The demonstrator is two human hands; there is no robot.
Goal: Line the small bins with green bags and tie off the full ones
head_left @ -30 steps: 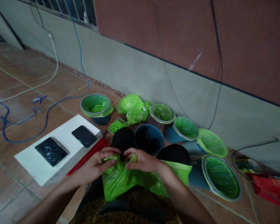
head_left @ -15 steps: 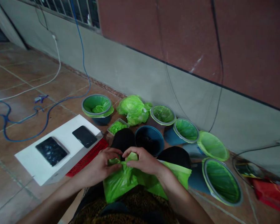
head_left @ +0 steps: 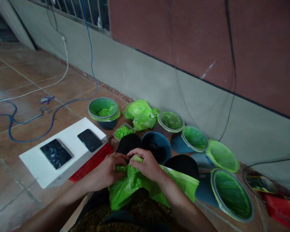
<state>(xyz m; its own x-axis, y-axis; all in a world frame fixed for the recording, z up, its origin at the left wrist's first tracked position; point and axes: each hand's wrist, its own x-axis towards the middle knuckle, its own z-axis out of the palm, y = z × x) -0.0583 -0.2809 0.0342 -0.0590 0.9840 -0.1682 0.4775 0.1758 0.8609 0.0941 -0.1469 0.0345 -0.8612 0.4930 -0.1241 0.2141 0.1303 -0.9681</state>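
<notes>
A thin green plastic bag (head_left: 130, 188) lies across my lap. My left hand (head_left: 107, 172) and my right hand (head_left: 146, 164) both pinch its upper edge, fingertips close together. Just beyond my knees stands an unlined blue bucket (head_left: 157, 146). Several blue buckets lined with green bags sit around it: one upright at the back left (head_left: 103, 109), others tipped over to the right (head_left: 194, 138) (head_left: 232, 195).
A white box (head_left: 62, 154) with two dark phones on top lies on the tiled floor at my left, a red edge beneath it. A stuffed green bag (head_left: 140, 114) and a small tray of green pieces (head_left: 123, 131) rest by the wall. Blue and white cables trail at the left.
My two hands have drawn closer together on the bag's top edge, gathering it. The view has shifted slightly; the buckets and box stay put.
</notes>
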